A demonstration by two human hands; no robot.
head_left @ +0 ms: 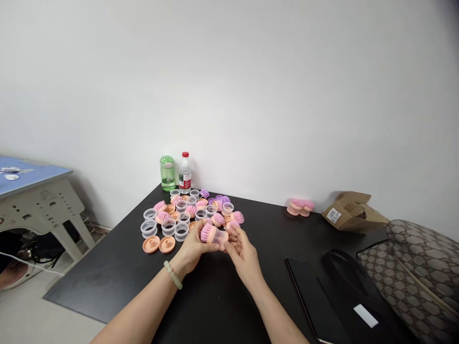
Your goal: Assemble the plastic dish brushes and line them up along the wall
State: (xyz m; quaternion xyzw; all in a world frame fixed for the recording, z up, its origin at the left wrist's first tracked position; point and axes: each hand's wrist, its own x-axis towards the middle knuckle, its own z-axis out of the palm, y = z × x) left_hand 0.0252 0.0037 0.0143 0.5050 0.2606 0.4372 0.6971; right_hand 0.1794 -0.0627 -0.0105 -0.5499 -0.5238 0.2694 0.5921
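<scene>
Plain white wall [251, 95] out back, black table [118, 286] up front, with a messy spread of clear rings [148, 233], peach discs [151, 244] and pink bristle heads [217, 219] below two bottles [185, 177]. Left hand [191, 247] has its fingers closed round the bristle end of a pink brush [218, 238], while the right hand [245, 255] pinches the other end, so it's sitting sideways between them, by the spread's near right edge. Over by the wall, two more pink brushes [295, 207] stand near a torn-open cardboard box [349, 215].
</scene>
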